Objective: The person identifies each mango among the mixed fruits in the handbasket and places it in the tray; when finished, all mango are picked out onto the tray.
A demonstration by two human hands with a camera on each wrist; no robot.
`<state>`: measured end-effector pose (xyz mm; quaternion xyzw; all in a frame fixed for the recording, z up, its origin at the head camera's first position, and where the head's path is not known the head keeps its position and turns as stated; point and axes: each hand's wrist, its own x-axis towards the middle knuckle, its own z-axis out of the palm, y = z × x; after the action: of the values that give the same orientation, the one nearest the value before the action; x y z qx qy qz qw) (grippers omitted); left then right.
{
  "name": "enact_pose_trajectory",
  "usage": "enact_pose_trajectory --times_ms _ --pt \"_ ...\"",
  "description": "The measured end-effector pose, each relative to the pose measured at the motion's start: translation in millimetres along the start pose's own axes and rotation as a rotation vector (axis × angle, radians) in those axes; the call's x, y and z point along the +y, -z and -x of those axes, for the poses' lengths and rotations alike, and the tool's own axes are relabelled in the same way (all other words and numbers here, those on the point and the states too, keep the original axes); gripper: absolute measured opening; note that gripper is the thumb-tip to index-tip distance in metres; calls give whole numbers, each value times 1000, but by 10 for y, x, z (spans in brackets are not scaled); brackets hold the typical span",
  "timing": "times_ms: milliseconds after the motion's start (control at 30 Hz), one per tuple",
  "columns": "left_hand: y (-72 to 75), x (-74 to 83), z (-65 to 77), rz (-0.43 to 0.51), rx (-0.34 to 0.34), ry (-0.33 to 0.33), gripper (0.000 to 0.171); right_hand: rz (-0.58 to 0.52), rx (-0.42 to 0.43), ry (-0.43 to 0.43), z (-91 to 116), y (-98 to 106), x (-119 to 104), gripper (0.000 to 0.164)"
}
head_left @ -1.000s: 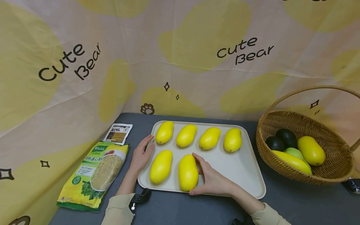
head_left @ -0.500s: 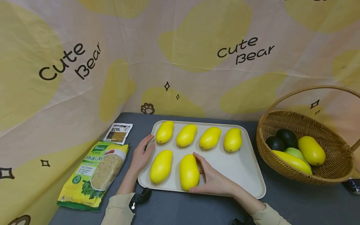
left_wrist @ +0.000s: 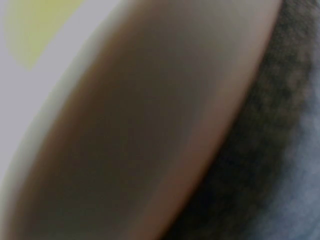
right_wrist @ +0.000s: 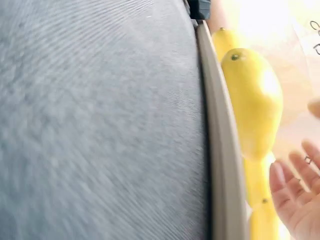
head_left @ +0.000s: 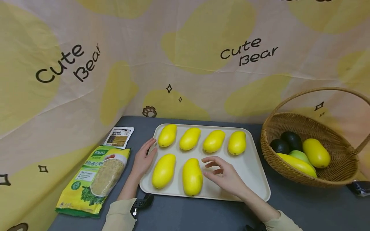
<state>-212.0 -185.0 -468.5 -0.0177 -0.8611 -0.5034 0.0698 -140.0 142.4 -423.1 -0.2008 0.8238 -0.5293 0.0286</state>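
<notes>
A cream tray [head_left: 248,176] on the table carries several yellow mangoes in two rows. One mango [head_left: 192,178] lies at the front middle, and another mango [head_left: 163,171] is to its left. My right hand [head_left: 224,176] is over the tray just right of the front-middle mango, fingers loosely bent and holding nothing. In the right wrist view, that hand [right_wrist: 300,200] shows spread fingers beside a mango [right_wrist: 255,105]. At the tray's left rim rests my left hand [head_left: 143,158], its fingers relaxed along the edge. The left wrist view is mostly a blurred close surface.
A wicker basket [head_left: 341,170] with an arched handle stands on the right, holding avocados [head_left: 291,140], a green fruit [head_left: 300,156] and yellow mangoes [head_left: 316,153]. On the left lie a yellow Knorr bag [head_left: 86,183] and a small white pouch [head_left: 119,136]. A printed cloth [head_left: 196,80] hangs behind.
My right hand has let go of the front-middle mango and moved a little right and up off it. The mango stays on the tray; my left hand keeps its place at the rim.
</notes>
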Motion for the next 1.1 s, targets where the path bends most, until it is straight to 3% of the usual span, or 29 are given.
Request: enact_pose_trajectory --times_ms 100,267,433,600,733,833,933,1100 --pt "12 -3 3 0 -3 0 45 -52 33 8 24 107 -42 19" --pt "37 -25 21 3 -1 2 46 -100 -5 -36 99 360 -156 19" --pt "76 -44 40 -1 13 -10 46 -26 -21 -10 186 714 -269 15" --pt "108 -63 52 -11 29 -53 44 145 11 85 236 1165 -367 9" --pt "123 -82 62 -17 30 -53 44 361 49 89 256 1557 -441 11" --pt "124 -95 68 -17 22 -42 44 571 58 25 239 1878 -479 14" --pt "121 -97 74 -14 17 -38 45 743 13 -46 162 2201 -464 21" --pt "109 -94 78 -15 17 -39 45 876 -131 -189 15 2667 -310 41"
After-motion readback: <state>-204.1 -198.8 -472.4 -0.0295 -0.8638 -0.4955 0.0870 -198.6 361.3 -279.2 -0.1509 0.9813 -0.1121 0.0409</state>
